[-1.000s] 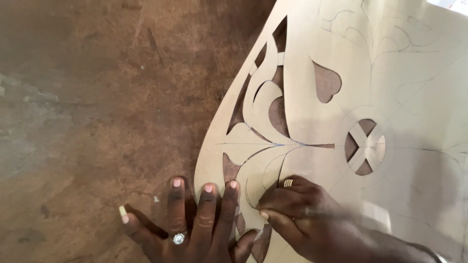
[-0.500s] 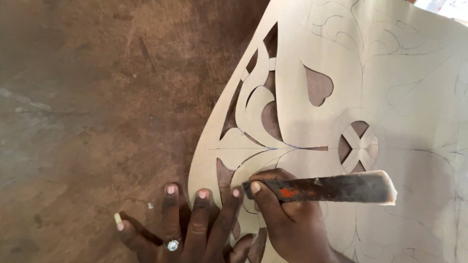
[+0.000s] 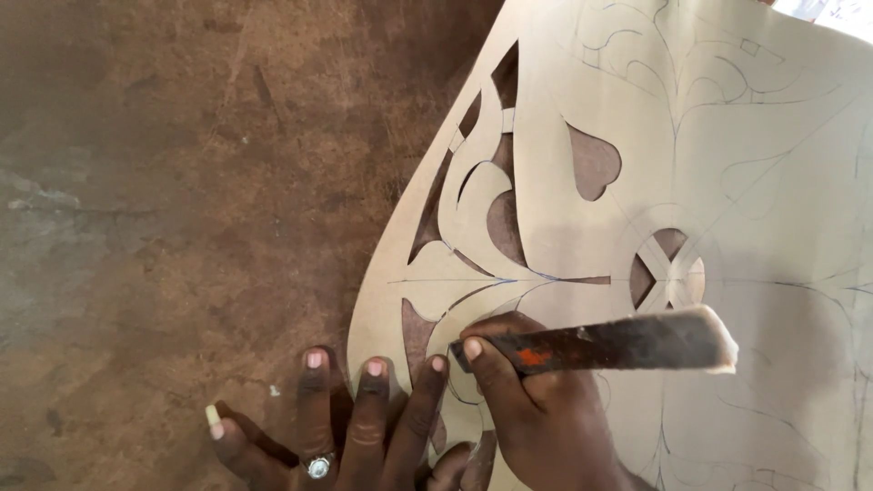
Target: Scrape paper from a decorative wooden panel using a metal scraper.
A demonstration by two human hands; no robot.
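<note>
Near the bottom edge of the head view, left hand [image 3: 355, 427] laid palm down, fingers spread apart and straight. Fingertips [image 3: 374, 368] resting just on the curved border of the pale tan sheet with pencilled lines and cut-out openings [image 3: 727, 182]; thumb out to the side over the mottled brown counter [image 3: 182, 182]. Silver ring with a pale stone [image 3: 318, 466] on one finger. Spread wide like that, probably to press the sheet's rim flat and keep it from sliding or lifting.

Just beside it, touching or nearly so, right hand [image 3: 536, 400] clamped around the dark flat metal blade with an orange fleck [image 3: 600, 344]. Thumb pressed along the near end, other fingers curled beneath and hidden. Held almost level, pale broad end pointing away to the right, dark end down at the sheet near a narrow opening. Gripped low and close to the tip, likely for fine control along the drawn curves. Whether the tip actually meets the sheet: cannot tell, hidden by the thumb.

Lying flat on the counter, filling the right half of the view, with its rounded point close to both hands. Leaf-shaped and heart-shaped holes already open along the left side, brown counter showing through them; a small round motif with wedge-shaped gaps just above the blade. Farther right and up, only pencil lines, nothing cut out. Placed with the pierced side towards the hands, seemingly for reach.
</note>
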